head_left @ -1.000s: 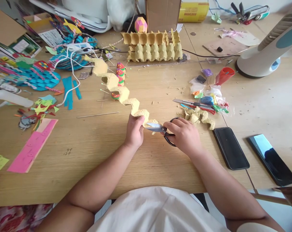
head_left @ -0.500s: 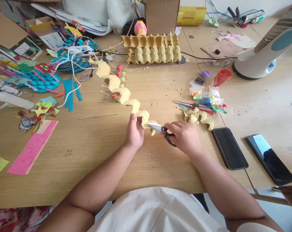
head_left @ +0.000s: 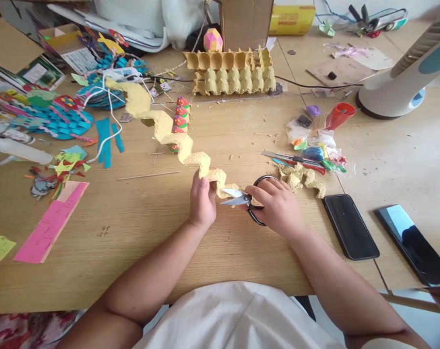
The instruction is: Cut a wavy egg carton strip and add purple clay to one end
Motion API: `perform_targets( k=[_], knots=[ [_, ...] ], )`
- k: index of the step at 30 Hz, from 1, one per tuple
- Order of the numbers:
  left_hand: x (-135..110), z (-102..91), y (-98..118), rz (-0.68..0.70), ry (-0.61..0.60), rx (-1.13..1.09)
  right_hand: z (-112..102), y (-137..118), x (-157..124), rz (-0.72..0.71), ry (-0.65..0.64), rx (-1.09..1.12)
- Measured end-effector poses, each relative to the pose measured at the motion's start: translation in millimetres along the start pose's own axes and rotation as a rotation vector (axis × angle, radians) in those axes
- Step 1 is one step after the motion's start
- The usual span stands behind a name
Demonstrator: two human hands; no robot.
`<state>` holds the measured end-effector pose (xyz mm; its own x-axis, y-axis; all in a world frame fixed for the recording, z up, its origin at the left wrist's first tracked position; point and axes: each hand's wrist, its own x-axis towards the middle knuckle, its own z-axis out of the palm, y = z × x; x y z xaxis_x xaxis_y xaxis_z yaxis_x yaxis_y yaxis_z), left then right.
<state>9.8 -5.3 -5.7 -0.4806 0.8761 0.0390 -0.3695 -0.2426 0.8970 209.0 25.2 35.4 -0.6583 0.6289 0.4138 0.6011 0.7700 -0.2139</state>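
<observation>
My left hand (head_left: 203,201) is closed on a long wavy strip of yellow egg carton (head_left: 185,148), near its lower end. The strip slants up and away to the far left, raised over the table. In my right hand (head_left: 276,201) is a pair of black-handled scissors (head_left: 244,198). Its blades are spread apart at the strip's near end, one above and one below the edge. Behind the strip stands a row of painted red and green carton cups (head_left: 182,116), partly hidden by it. Torn carton scraps (head_left: 296,175) lie beyond my right hand.
Egg cartons (head_left: 234,80) stand at the back. To the right are a utility knife (head_left: 292,159), bags of coloured clay (head_left: 319,148), a red cup (head_left: 340,115) and two phones (head_left: 351,227). Pink paper (head_left: 50,223) and blue woven crafts (head_left: 56,116) lie left.
The scissor blades have opened from nearly closed. The carton strip's far end has swung left and towards me, covering more of the painted cups. The view has shifted slightly.
</observation>
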Motion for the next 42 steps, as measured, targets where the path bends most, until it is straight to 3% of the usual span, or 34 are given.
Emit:
perform_targets(
  k=[9,21,30,34,38,42],
  knots=[
    [0.6,0.8,0.1,-0.057,-0.009,0.001,-3.3,2.3,-1.5,-0.024,-0.018,-0.097],
    [-0.2,5.2,2.4,-0.111,-0.040,-0.069,-5.1,1.8,0.0,-0.041,-0.024,-0.062],
    [0.5,1.9,-0.4,-0.080,-0.006,-0.024,-7.8,5.3,-1.8,-0.010,-0.086,-0.033],
    [2.5,5.6,3.1,-0.084,0.051,-0.064,-4.8,6.4,-2.6,0.102,0.005,0.108],
    [3.6,6.9,4.6,-0.111,0.070,-0.071,-3.7,4.9,-0.3,0.383,0.139,0.345],
    [2.3,6.2,4.6,-0.129,0.018,-0.078,-5.9,-1.2,3.6,0.587,0.124,0.715]
  ],
)
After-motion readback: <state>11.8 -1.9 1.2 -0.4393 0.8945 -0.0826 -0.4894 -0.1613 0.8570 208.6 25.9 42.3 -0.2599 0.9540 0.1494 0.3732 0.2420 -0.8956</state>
